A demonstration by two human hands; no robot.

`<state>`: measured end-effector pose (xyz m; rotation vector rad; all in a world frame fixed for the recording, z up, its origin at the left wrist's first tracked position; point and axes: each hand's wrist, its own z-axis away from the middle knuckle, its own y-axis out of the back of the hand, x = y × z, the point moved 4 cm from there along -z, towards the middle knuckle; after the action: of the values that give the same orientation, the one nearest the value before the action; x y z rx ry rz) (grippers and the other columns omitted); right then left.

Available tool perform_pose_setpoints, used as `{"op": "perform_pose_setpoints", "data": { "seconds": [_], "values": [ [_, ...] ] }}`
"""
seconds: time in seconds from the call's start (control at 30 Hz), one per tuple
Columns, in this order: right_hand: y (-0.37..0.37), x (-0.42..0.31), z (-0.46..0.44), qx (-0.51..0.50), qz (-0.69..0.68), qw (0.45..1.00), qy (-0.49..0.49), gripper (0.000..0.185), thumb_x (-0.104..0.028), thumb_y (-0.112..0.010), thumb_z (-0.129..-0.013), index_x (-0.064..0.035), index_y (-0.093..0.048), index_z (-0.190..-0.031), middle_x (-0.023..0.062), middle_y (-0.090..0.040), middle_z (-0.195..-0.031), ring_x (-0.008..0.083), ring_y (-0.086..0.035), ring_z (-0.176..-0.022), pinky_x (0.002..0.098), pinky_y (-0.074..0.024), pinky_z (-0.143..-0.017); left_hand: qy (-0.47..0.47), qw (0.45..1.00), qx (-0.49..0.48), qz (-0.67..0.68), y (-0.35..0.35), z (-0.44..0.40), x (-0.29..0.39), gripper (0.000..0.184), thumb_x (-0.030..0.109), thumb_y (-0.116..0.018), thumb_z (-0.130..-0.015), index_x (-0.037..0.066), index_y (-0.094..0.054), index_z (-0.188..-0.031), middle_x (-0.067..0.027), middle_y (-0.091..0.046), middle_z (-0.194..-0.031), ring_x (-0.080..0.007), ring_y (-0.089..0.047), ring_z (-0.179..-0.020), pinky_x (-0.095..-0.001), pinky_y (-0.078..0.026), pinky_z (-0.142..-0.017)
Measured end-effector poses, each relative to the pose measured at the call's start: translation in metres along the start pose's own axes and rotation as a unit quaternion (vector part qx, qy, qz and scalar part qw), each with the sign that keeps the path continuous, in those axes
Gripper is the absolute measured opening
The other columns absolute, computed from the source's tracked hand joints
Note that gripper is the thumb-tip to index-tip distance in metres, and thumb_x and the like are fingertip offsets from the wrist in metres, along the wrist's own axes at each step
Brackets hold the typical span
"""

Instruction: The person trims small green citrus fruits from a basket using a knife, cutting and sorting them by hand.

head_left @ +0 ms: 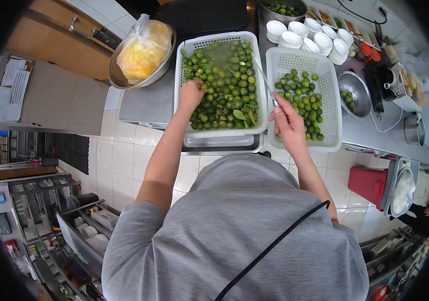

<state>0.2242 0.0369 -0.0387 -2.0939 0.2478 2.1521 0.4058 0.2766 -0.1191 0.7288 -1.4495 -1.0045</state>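
Observation:
A white perforated basket (263, 118) full of small green limes (227, 100) and some leaves stands before me. My left hand (192, 94) reaches over its left side, fingertips closed on a lime among the others. Between this basket and a second white basket (333, 115) is my right hand (288, 120), its fingers around the handle of a knife (266, 80) whose thin blade points up and left over the first basket's right rim. Fewer limes (302, 98) lie in the second basket.
A metal bowl (114, 70) with a bag of yellow pieces (147, 50) stands left. Stacked white cups (291, 39), a steel bowl with limes (356, 90) and a pot (414, 129) are at the right. A red bin (367, 185) stands below; part of another person shows far right.

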Motion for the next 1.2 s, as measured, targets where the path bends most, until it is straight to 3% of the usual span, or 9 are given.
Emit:
{"op": "perform_pose_setpoints", "data": {
  "seconds": [0.03, 0.1, 0.4, 0.57, 0.67, 0.9, 0.97, 1.07, 1.2],
  "values": [
    [-0.004, 0.001, 0.0, -0.001, 0.001, 1.0, 0.001, 0.033, -0.014, -0.046, -0.087, -0.0084, -0.049, -0.12, -0.002, -0.052, -0.067, 0.0027, -0.038, -0.052, 0.0175, -0.0336, -0.049, 0.001, 1.0, 0.001, 0.001, 0.004, 0.003, 0.002, 0.03, 0.011, -0.068, -0.068, 0.002, -0.062, -0.096, -0.0129, -0.063, -0.083, -0.0217, -0.061, -0.078, -0.0296, -0.049, -0.069],
    [-0.014, 0.003, 0.001, -0.027, 0.027, 0.999, 0.016, 0.032, -0.014, -0.047, -0.087, -0.0092, -0.05, -0.119, -0.0015, -0.053, -0.066, 0.0034, -0.04, -0.055, 0.0179, -0.0346, -0.051, 0.074, 0.836, -0.086, 0.536, 0.004, 0.013, 0.001, 0.035, 0.005, -0.063, -0.073, -0.001, -0.054, -0.106, -0.0135, -0.061, -0.091, -0.0209, -0.061, -0.081, -0.0283, -0.05, -0.072],
    [-0.043, 0.005, 0.008, -0.088, 0.06, 0.994, 0.02, 0.031, -0.012, -0.049, -0.086, -0.0041, -0.05, -0.116, 0.0064, -0.057, -0.074, 0.0089, -0.049, -0.064, 0.0226, -0.0425, -0.063, 0.078, 0.641, -0.155, 0.747, 0.043, 0.074, 0.052, 0.032, -0.002, -0.052, -0.08, -0.002, -0.047, -0.112, -0.0116, -0.058, -0.095, -0.0192, -0.058, -0.087, -0.0285, -0.047, -0.086],
    [-0.051, 0.01, 0.01, -0.092, 0.067, 0.992, 0.061, 0.03, -0.011, -0.049, -0.085, -0.0029, -0.051, -0.114, 0.0163, -0.06, -0.1, 0.0201, -0.059, -0.086, 0.0278, -0.0448, -0.074, 0.053, 0.661, -0.121, 0.738, 0.042, 0.086, 0.057, 0.029, 0.001, -0.056, -0.08, -0.002, -0.05, -0.107, -0.0099, -0.058, -0.094, -0.0183, -0.057, -0.089, -0.0301, -0.047, -0.086],
    [-0.055, 0.008, 0.013, -0.108, 0.084, 0.987, 0.088, 0.034, -0.007, -0.048, -0.086, -0.0047, -0.048, -0.119, 0.0037, -0.056, -0.077, 0.0068, -0.048, -0.065, 0.0203, -0.0412, -0.062, 0.058, 0.664, -0.105, 0.738, 0.042, 0.089, 0.057, 0.024, 0.0, -0.057, -0.079, -0.001, -0.052, -0.102, -0.0101, -0.058, -0.094, -0.0186, -0.057, -0.089, -0.0308, -0.047, -0.085],
    [-0.057, 0.002, 0.015, -0.09, 0.1, 0.984, 0.12, 0.032, -0.006, -0.05, -0.084, -0.0042, -0.051, -0.116, 0.0059, -0.06, -0.085, 0.008, -0.049, -0.066, 0.022, -0.0422, -0.062, 0.05, 0.67, -0.079, 0.736, 0.045, 0.09, 0.059, 0.014, 0.003, -0.058, -0.079, 0.002, -0.055, -0.093, -0.0071, -0.06, -0.09, -0.017, -0.059, -0.086, -0.0289, -0.049, -0.081],
    [-0.057, -0.004, 0.015, -0.094, 0.118, 0.983, 0.101, 0.029, -0.009, -0.051, -0.083, -0.0025, -0.053, -0.111, 0.0197, -0.058, -0.101, 0.0291, -0.06, -0.086, 0.0309, -0.0464, -0.072, 0.046, 0.675, -0.076, 0.733, 0.045, 0.09, 0.06, 0.014, 0.003, -0.058, -0.079, 0.002, -0.056, -0.093, -0.0069, -0.06, -0.089, -0.0166, -0.059, -0.085, -0.0284, -0.049, -0.08],
    [-0.056, -0.006, 0.015, -0.077, 0.156, 0.975, 0.136, 0.032, -0.007, -0.051, -0.083, -0.0056, -0.052, -0.116, 0.0129, -0.061, -0.089, 0.011, -0.052, -0.064, 0.0226, -0.0426, -0.061, 0.034, 0.693, -0.083, 0.715, 0.042, 0.091, 0.059, 0.015, 0.002, -0.058, -0.078, 0.002, -0.056, -0.094, -0.0063, -0.061, -0.087, -0.0157, -0.059, -0.084, -0.0279, -0.048, -0.079],
    [-0.053, 0.004, 0.007, -0.059, 0.175, 0.975, 0.12, 0.032, -0.008, -0.051, -0.083, -0.0059, -0.052, -0.115, 0.0136, -0.061, -0.084, 0.0116, -0.052, -0.063, 0.0225, -0.0423, -0.06, 0.003, 0.774, -0.195, 0.602, 0.033, 0.113, 0.082, 0.016, 0.0, -0.06, -0.076, 0.003, -0.057, -0.092, -0.0066, -0.06, -0.088, -0.0143, -0.058, -0.082, -0.0295, -0.049, -0.078]
  ]
}}
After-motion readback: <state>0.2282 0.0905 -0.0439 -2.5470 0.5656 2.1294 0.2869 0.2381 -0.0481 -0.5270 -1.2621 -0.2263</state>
